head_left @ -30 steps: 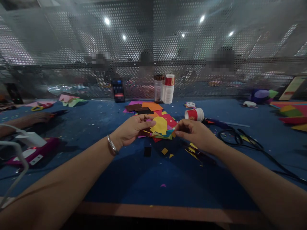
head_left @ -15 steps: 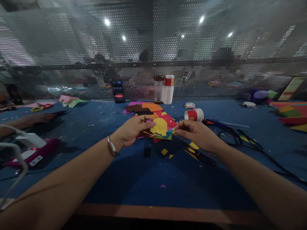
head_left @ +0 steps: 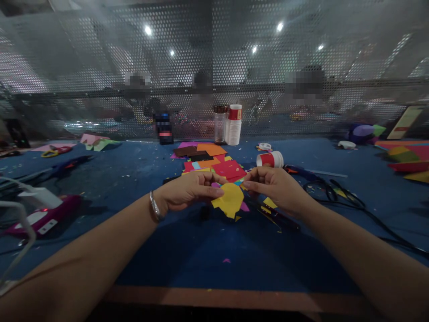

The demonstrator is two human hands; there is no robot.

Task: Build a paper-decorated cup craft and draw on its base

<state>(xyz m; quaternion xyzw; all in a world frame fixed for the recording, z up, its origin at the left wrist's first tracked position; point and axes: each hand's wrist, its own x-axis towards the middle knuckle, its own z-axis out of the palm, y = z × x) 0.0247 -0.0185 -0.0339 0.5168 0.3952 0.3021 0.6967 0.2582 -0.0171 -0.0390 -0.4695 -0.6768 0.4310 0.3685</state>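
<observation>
Between thumb and fingers, my left hand (head_left: 194, 190) pinches a yellow paper cutout (head_left: 231, 198) with a rounded body and jagged lower edge. My right hand (head_left: 270, 184) is closed in a pinch just right of the cutout, its fingertips at a small yellow piece (head_left: 245, 186). Bits of purple and blue paper show around the cutout. Behind my hands lies a pile of coloured sheets, with a red sheet (head_left: 229, 170), an orange sheet (head_left: 212, 149) and a brown sheet (head_left: 185, 151).
A tipped paper cup (head_left: 270, 159) lies beyond my right hand, near a glue gun (head_left: 300, 172) and its black cable (head_left: 348, 197). A clear jar (head_left: 220, 127) and stacked cups (head_left: 233, 127) stand behind. A purple power strip (head_left: 56, 217) is at left.
The yellow cutout has tilted and moved down and right with my left hand. My right hand has barely moved. Another person's hand at the far left has left the view.
</observation>
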